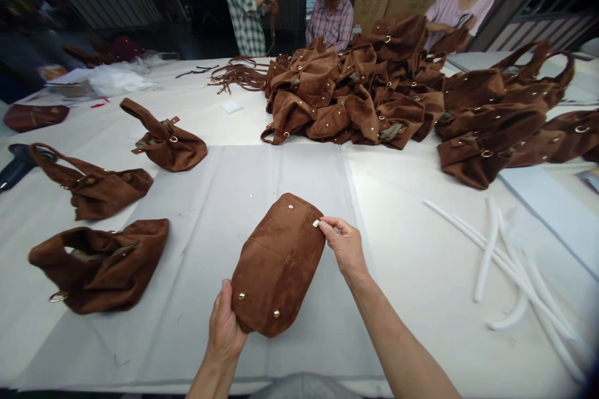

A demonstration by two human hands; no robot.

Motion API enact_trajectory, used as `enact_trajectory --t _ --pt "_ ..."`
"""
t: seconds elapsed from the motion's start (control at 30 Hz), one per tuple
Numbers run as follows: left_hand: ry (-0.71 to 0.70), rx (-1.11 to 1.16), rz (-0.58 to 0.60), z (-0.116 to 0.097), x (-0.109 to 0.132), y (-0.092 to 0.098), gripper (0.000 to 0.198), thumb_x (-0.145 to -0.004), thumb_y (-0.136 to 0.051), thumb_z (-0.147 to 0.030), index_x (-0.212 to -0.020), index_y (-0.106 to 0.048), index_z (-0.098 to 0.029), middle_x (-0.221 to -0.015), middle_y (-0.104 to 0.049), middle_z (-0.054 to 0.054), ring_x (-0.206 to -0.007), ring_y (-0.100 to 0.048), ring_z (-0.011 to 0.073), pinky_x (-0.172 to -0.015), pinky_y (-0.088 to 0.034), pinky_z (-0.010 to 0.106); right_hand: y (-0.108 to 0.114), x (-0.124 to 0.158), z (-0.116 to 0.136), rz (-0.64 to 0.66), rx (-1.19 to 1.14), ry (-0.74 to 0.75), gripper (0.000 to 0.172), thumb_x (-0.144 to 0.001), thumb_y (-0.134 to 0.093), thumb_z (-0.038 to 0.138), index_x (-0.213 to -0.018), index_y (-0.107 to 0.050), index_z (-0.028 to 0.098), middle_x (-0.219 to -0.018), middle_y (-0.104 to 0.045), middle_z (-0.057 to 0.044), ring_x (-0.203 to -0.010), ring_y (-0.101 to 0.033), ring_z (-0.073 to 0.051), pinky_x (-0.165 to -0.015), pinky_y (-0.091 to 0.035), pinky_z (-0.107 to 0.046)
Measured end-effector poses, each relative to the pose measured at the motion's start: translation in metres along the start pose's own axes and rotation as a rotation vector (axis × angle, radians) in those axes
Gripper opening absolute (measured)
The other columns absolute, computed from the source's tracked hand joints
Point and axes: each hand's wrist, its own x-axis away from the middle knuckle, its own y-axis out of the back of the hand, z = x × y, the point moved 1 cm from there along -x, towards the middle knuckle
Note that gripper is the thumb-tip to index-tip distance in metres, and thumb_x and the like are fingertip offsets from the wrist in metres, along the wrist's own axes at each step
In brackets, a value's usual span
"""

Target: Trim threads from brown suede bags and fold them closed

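Note:
A brown suede bag [278, 262] lies bottom-up on the white table [412, 249] in front of me, its base showing small metal studs. My left hand [225, 327] grips the bag's near corner, thumb on top. My right hand [344, 243] pinches a small white bit [316, 223] at the bag's far right corner, beside a stud.
Three finished brown bags [100, 265] [93, 184] [166, 140] lie to the left. A big heap of brown bags [355, 87] fills the far middle, more bags [505, 118] at right. White foam tubes [510, 262] lie at right. Three people stand or sit beyond the table.

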Motion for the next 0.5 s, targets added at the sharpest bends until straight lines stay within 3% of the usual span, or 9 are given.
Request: enact_trajectory --t 0.17,0.27,0.37,0.5 --pt "-0.033 -0.102 0.024 0.002 -0.001 0.002 0.041 -0.057 -0.076 -0.043 -0.083 -0.066 -0.013 -0.086 -0.069 0.007 -0.091 -0.062 0.0279 -0.076 -0.054 0.034 -0.002 0.000 0.004 0.036 0.140 0.098 0.020 -0.072 -0.061 0.037 -0.071 -0.061 0.017 -0.066 -0.055 0.001 -0.060 -0.043 -0.010 -0.054 -0.034 -0.023" --pt "-0.042 -0.109 0.014 0.001 -0.002 0.002 0.042 -0.057 -0.075 -0.044 -0.084 -0.065 -0.014 -0.083 -0.069 0.006 -0.088 -0.063 0.0262 -0.073 -0.054 0.032 0.000 -0.003 0.000 0.070 -0.108 -0.006 0.024 -0.073 -0.060 0.041 -0.071 -0.054 0.018 -0.058 -0.046 0.004 -0.052 -0.035 -0.008 -0.044 -0.027 -0.020" --pt "-0.053 -0.104 -0.011 -0.001 -0.003 0.001 0.043 -0.055 -0.077 -0.045 -0.083 -0.064 -0.014 -0.078 -0.069 0.004 -0.084 -0.064 0.0249 -0.071 -0.054 0.031 0.005 -0.002 -0.006 0.018 -0.368 -0.149 0.030 -0.069 -0.063 0.044 -0.075 -0.052 0.018 -0.052 -0.038 0.006 -0.047 -0.029 -0.007 -0.040 -0.018 -0.018" --pt "-0.057 -0.126 -0.019 -0.001 -0.003 0.000 0.044 -0.053 -0.078 -0.045 -0.082 -0.064 -0.015 -0.074 -0.068 0.002 -0.082 -0.064 0.0235 -0.068 -0.054 0.029 0.006 0.006 -0.011 -0.007 -0.161 -0.170 0.034 -0.067 -0.065 0.046 -0.078 -0.060 0.014 -0.053 -0.041 0.004 -0.048 -0.031 -0.007 -0.042 -0.023 -0.019"
